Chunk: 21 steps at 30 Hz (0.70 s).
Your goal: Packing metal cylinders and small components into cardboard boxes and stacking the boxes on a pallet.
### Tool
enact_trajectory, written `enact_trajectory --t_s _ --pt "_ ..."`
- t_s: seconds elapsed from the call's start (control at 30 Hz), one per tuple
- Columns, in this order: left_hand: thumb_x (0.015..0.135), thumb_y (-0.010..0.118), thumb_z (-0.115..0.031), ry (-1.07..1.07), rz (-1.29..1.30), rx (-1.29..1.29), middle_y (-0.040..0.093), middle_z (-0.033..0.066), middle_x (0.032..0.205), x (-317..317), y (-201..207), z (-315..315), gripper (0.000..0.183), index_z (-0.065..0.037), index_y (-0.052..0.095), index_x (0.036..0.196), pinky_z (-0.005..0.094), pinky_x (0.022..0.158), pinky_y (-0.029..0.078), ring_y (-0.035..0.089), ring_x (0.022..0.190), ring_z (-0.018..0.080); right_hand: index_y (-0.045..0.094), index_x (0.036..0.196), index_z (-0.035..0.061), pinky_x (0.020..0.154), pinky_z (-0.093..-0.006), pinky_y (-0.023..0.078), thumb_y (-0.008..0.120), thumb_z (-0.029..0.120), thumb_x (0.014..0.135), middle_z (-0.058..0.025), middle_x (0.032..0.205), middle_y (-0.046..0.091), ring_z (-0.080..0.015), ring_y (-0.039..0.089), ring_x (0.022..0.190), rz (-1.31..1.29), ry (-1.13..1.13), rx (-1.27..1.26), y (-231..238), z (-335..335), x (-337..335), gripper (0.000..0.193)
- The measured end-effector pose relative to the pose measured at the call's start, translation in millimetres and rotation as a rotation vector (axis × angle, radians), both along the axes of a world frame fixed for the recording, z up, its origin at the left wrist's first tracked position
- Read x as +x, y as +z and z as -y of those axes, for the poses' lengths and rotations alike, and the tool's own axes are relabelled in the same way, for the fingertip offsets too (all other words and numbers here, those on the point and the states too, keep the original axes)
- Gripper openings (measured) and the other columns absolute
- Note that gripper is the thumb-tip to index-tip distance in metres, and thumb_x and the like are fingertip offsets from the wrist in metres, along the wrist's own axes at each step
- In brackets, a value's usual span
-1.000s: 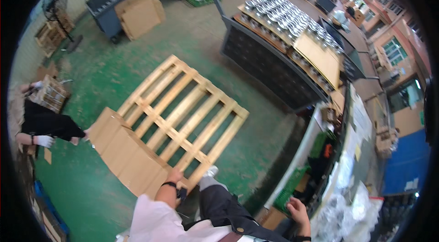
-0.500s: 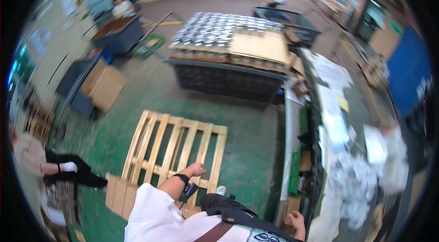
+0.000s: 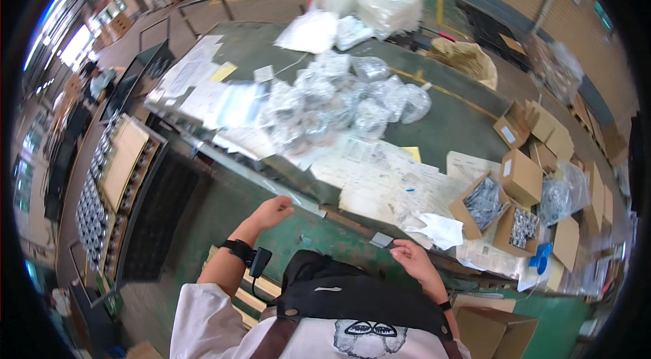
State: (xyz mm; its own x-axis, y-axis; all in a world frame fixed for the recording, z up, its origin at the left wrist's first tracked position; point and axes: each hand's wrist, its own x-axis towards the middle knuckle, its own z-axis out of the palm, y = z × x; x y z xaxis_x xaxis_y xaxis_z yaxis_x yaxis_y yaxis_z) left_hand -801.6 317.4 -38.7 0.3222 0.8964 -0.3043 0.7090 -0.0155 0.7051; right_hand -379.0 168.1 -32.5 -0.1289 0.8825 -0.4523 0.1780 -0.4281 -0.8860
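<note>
My left hand [image 3: 272,212] hangs in the air just short of the workbench's near edge, fingers loosely bent with nothing visible in them. My right hand [image 3: 415,262] is open and empty by the same edge, close to a small grey plate [image 3: 382,240]. In front of both, the long workbench [image 3: 468,115] carries a heap of clear plastic-wrapped parts [image 3: 325,98]. Stained paper sheets [image 3: 380,176] cover its near side. Toward the right lie a crumpled white cloth or paper [image 3: 437,229] and open cartons of metal parts [image 3: 483,203].
At left stands a dark bin [image 3: 152,213] stacked with metal cylinders and cardboard. A wooden pallet [image 3: 254,301] lies beside me on the green floor, and an open carton [image 3: 491,332] sits at lower right. Plastic bags [image 3: 369,3] fill the bench's far side. Another person [image 3: 98,81] is far left.
My view has swung right, from the pallet and bin to the workbench. The bin now sits at the left. Both hands now show before the bench, the right one reaching farther forward.
</note>
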Motion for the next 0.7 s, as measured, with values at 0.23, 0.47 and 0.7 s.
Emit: enact_trajectory --t_s 0.23,0.47,0.7 --pt "0.085 0.063 -0.018 -0.324 -0.013 -0.016 0.064 0.0149 0.096 124.0 79.5 -116.1 0.033 -0.001 0.058 0.113 0.033 0.071 0.049 0.063 0.081 0.0222 0.051 0.123 -0.0017 0.08 -0.0277 0.049 0.063 0.015 0.089 -0.0102 0.106 0.064 -0.0125 0.06 0.093 -0.047 0.058 0.051 30.2 -58.8 9.5 0.039" --pt "0.075 0.072 -0.039 0.303 -0.527 0.984 0.04 0.0238 0.134 87.3 148.8 -225.2 0.063 -0.013 0.05 0.127 0.0509 0.084 0.045 0.042 0.12 0.0426 0.052 0.123 0.0064 0.087 -0.0432 0.046 0.075 0.025 0.073 -0.0138 0.121 0.053 -0.0331 0.049 0.116 0.79 0.021 0.674 88.3 -309.9 -47.2 0.058" --pt "0.071 0.072 -0.042 0.148 -0.389 0.472 0.022 0.0286 0.144 35.1 93.7 -256.6 0.077 -0.017 0.041 0.137 0.0582 0.092 0.041 0.025 0.128 0.054 0.045 0.129 0.02 0.089 -0.055 0.041 0.08 0.024 0.062 -0.0185 0.134 0.033 -0.0428 0.031 0.124 1.113 -0.016 0.385 14.7 -387.1 -118.9 0.076"
